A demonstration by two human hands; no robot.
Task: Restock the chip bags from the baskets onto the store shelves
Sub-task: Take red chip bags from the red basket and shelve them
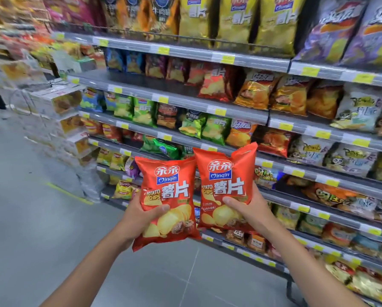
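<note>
Left hand (pixel 141 214) gripping a red chip bag (pixel 166 196), right hand (pixel 246 209) gripping a second red chip bag (pixel 226 185), bags side by side, touching, before stocked store shelves (pixel 185 100), grey floor (pixel 30 207) below

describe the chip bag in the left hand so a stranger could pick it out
In front of the long snack shelves, two matching red potato chip bags are held up side by side. It is the left bag, gripped by the left hand; it sits lower than the right bag, on the open-floor side.
</note>
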